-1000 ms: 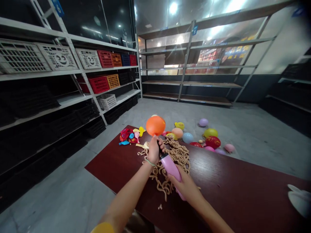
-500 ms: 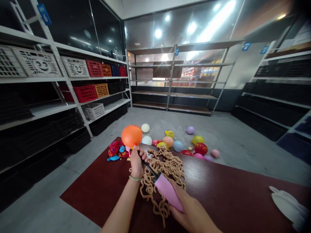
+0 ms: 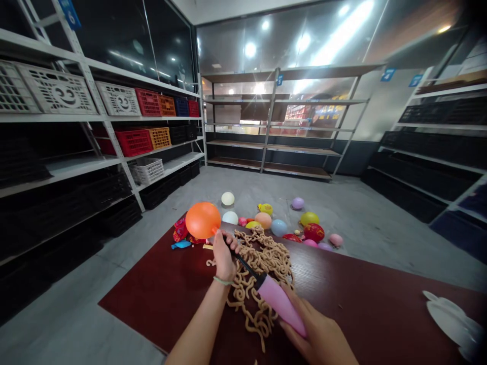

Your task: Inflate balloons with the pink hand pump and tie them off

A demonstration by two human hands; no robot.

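Observation:
An inflated orange balloon [image 3: 203, 220] tilts to the left above the far left of the table. My left hand [image 3: 225, 256] is closed around its neck and the black nozzle end of a hand pump; the joint between them is hidden by my fingers. The pump's pink barrel [image 3: 281, 304] lies in the closed grip of my right hand [image 3: 319, 329], with a black rod running between the two hands. Beneath the pump, a tangled heap of tan, rope-like coils [image 3: 266, 258] rests on the table.
On the dark red table [image 3: 365, 304] lie deflated balloons, a blue one [image 3: 181, 245] among them, and a white dish-like item [image 3: 445, 317] at the right. Several inflated balloons, such as a red one [image 3: 314, 232], sit beyond it. Shelving with crates [image 3: 133, 142] stands left.
Both hands and the pump have shifted right and slightly down. The balloon has tipped from upright toward the left. A little more of the black rod shows between my hands.

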